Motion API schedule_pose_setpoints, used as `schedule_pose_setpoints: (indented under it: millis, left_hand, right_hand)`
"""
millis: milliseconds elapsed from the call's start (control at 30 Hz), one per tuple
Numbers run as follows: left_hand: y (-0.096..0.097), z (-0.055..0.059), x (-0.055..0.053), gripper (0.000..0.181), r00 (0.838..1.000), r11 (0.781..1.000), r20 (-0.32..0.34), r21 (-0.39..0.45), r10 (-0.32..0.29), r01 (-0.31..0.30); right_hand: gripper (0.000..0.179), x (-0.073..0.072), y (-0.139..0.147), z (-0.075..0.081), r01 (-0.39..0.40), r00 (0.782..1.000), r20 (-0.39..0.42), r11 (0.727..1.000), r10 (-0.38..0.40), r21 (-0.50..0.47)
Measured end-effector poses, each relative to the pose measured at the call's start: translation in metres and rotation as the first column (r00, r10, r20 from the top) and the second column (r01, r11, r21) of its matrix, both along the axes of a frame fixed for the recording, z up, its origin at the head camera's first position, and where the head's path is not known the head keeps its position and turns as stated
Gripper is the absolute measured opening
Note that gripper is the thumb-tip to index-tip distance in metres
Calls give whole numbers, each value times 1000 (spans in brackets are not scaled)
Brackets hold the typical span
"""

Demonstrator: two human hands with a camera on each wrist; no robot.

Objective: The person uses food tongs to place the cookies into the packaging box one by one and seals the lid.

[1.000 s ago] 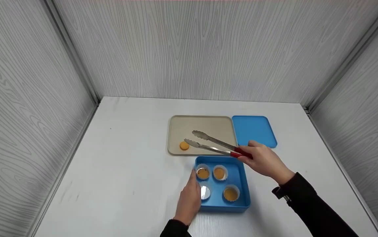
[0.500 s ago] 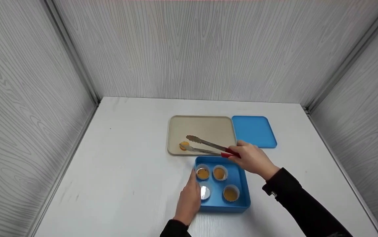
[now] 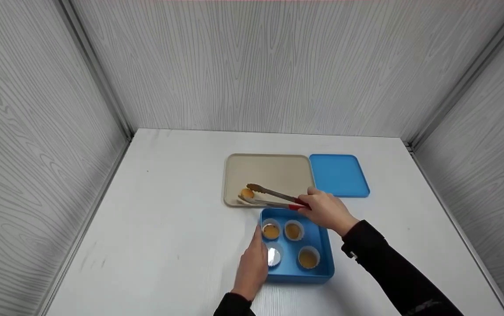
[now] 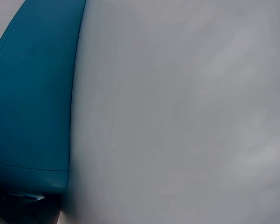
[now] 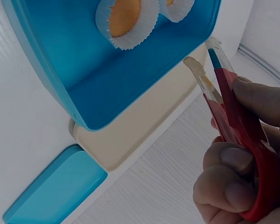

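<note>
My right hand [image 3: 329, 213] grips red-handled metal tongs [image 3: 274, 197]; its curled fingers wrap the red handle [image 5: 251, 154] in the right wrist view. The tong tips lie on either side of a round orange-yellow cookie [image 3: 247, 193] at the front left of the beige tray [image 3: 274, 169]. Whether they squeeze it, I cannot tell. My left hand [image 3: 252, 265] rests along the left wall of a blue box [image 3: 296, 277], fingers mostly straight. Inside are white paper cups: three hold similar rounds, such as the back right cup [image 3: 294, 231], while the front left cup [image 3: 274, 256] holds none.
A flat blue tray or lid [image 3: 340, 175] lies against the beige tray's right side. The box stands just in front of the beige tray on the white table [image 3: 168, 219]. Grey wood-grain panels [image 3: 261, 66] enclose the back and sides.
My right hand has moved left and forward-down with the tongs, bringing their tips around the cookie and narrowing the gap between them. The left hand and the box have stayed put.
</note>
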State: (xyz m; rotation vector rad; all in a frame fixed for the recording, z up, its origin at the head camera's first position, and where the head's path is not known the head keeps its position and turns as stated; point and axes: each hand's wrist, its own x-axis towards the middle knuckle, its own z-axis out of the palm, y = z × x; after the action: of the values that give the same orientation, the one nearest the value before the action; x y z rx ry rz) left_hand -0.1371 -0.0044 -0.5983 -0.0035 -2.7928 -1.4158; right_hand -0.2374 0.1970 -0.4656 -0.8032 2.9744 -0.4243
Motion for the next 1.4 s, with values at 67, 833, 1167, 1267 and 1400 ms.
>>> schedule_pose_setpoints:
  millis: [67, 833, 1167, 1267, 1400]
  left_hand:
    - [0, 0, 1, 52, 1000, 1000, -11, -6, 3, -3]
    - [1, 0, 0, 53, 1000, 1000, 7, 2, -2, 2]
    - [1, -2, 1, 54, 1000, 1000, -17, 16, -16, 16]
    - [0, -2, 0, 54, 1000, 1000, -9, 22, -17, 17]
    - [0, -1, 0, 54, 1000, 999, 3, 33, -16, 16]
  right_hand:
    - [22, -1, 0, -1, 7, 1000, -1, 1000, -7, 4]
    - [21, -5, 8, -9, 44, 999, -9, 999, -44, -16]
    - [22, -1, 19, -14, 45, 997, -63, 999, -46, -20]
    - [22, 0, 23, -16, 50, 996, -76, 998, -52, -25]
    - [24, 1, 30, -16, 56, 994, -97, 998, -59, -32]
